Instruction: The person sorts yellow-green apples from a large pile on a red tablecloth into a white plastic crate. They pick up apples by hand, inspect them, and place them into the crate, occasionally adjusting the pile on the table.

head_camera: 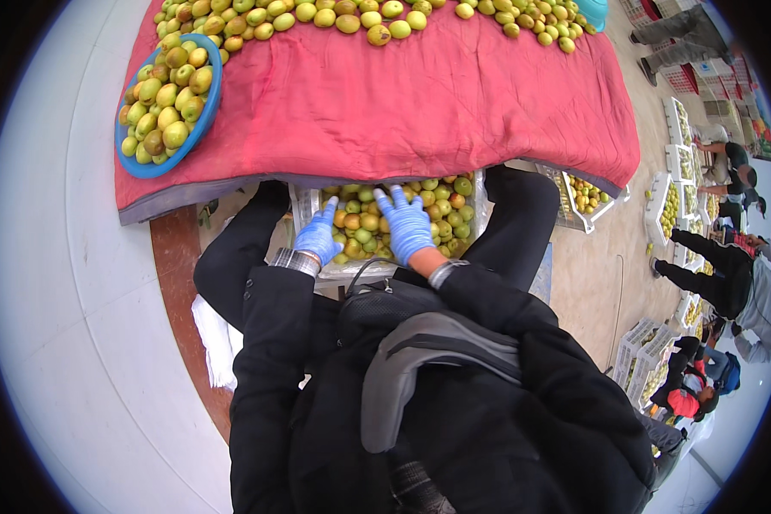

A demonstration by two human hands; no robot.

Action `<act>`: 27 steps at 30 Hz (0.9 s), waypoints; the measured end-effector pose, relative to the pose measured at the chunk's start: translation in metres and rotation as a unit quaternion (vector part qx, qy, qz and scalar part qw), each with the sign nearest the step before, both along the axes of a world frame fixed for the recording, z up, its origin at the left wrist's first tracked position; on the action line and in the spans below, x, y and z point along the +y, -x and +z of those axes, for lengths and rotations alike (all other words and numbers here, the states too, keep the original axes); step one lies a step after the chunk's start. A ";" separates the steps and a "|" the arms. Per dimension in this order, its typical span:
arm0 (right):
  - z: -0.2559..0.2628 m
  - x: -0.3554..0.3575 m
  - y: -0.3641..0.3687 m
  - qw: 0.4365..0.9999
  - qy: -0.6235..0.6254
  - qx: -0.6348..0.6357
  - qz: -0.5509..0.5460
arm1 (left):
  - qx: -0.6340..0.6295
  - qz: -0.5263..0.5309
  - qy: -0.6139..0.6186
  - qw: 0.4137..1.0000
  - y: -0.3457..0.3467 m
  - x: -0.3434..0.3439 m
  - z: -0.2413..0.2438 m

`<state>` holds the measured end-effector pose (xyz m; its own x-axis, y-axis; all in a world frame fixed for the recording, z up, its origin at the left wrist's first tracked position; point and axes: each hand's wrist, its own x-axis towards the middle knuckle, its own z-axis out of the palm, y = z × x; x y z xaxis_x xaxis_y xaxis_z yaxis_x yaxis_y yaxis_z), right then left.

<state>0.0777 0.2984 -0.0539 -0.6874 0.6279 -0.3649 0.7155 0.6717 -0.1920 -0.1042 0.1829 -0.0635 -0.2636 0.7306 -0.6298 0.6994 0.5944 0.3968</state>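
Between my knees stands a white crate [306,204] with clear plastic lining, filled with green and reddish jujube-like fruit [363,236]. My left hand [320,238], in a blue-and-white glove, lies at the crate's left side, its fingertips at the fruit. Gloved the same way, my right hand [406,221] rests on the fruit near the middle, fingers spread and pointing away from me. Neither hand shows a fruit in its grasp. The far part of the crate is hidden under the edge of a red quilted cloth [385,109].
A blue basin [214,103] heaped with fruit sits at the cloth's left. Loose fruit [324,17] lies along its far side, by a turquoise container [593,11]. Another fruit crate [575,218] stands beyond my right knee. Several people and crates [658,209] are farther right. A wall [64,257] rises at left.
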 end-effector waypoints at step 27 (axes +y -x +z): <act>-0.022 0.009 -0.097 0.978 0.083 0.145 -0.124 | 0.125 0.031 -0.132 0.983 -0.003 -0.007 -0.021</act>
<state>0.1750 0.3070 -0.0755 -0.6104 0.7376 -0.2888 0.7525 0.4261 -0.5022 -0.1016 0.1761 -0.0848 -0.4358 0.8371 -0.3307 0.7597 0.5392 0.3636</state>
